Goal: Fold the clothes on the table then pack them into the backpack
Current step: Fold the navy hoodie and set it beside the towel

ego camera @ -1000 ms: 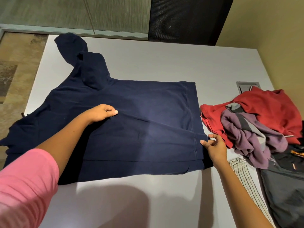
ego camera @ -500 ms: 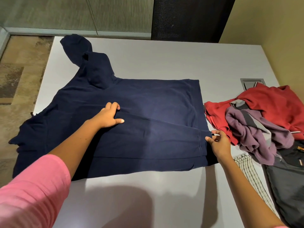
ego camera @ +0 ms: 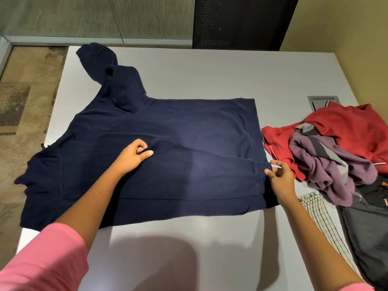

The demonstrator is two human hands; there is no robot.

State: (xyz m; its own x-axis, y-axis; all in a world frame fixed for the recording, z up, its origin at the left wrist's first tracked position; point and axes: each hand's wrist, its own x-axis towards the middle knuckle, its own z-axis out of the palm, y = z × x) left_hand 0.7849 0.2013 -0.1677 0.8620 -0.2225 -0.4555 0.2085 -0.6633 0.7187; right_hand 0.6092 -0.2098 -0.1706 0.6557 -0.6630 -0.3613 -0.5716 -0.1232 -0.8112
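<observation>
A navy blue sweatshirt lies spread on the white table, one sleeve folded across its body toward the right hem. My left hand pinches a fold of that sleeve near the garment's middle. My right hand pinches the sleeve's cuff at the right hem edge. The other sleeve stretches to the far left corner. The sweatshirt's left side hangs over the table's left edge. No backpack can be made out for certain.
A pile of clothes sits at the right: a red garment, a purple and grey one, a striped cloth and dark fabric. A grey cable hatch is set into the table. A wall runs along the right.
My left hand slid a little right along the sleeve and curled from flat into a pinch. My right hand stayed at the cuff. The camera view shifted slightly.
</observation>
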